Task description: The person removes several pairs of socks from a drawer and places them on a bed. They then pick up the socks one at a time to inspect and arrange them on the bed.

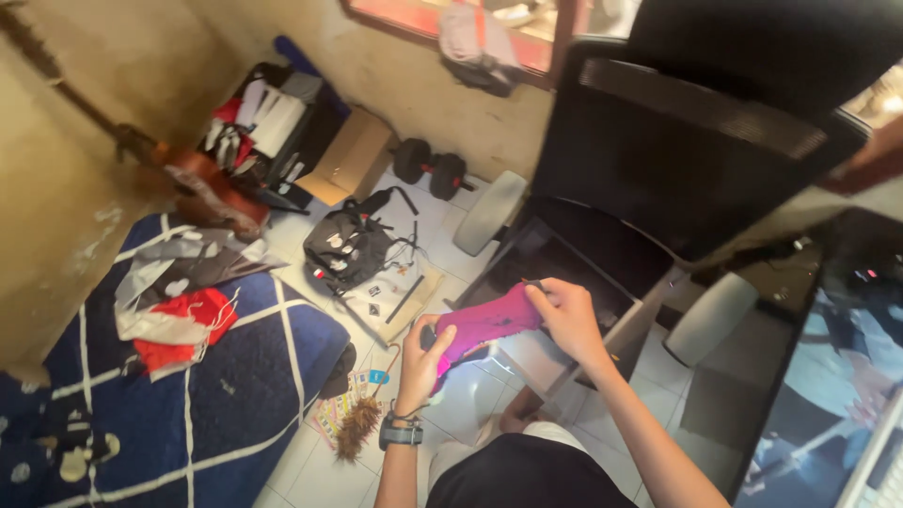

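Magenta knitted cloth [484,322], soft and rumpled, hangs stretched in the air between both hands, above the pale tiled floor [470,400] and in front of the black office chair [658,169]. The right hand [567,315] pinches the upper end of the cloth, its fingers [541,296] closed on the edge. The left hand [421,362] holds the lower end, fingers curled shut around the cloth and around a small dark object whose kind cannot be told. A grey watch with a dark strap [401,435] sits on the left wrist.

Below the hands, on the floor, lie a brown feathery tuft [356,428] and some colourful printed cards [343,403], just beside the bed. The bed carries a dark blue cover with white crossing lines [235,376], and on it rest a red cloth [179,329] and grey and white fabric pieces [179,263]. Further off on the floor sit a black backpack with small badges [346,246], a flat beige board [404,301], a brown cardboard box [356,155] and a black dumbbell [431,167] against the wall. A dark screen [828,357] stands at the right edge.
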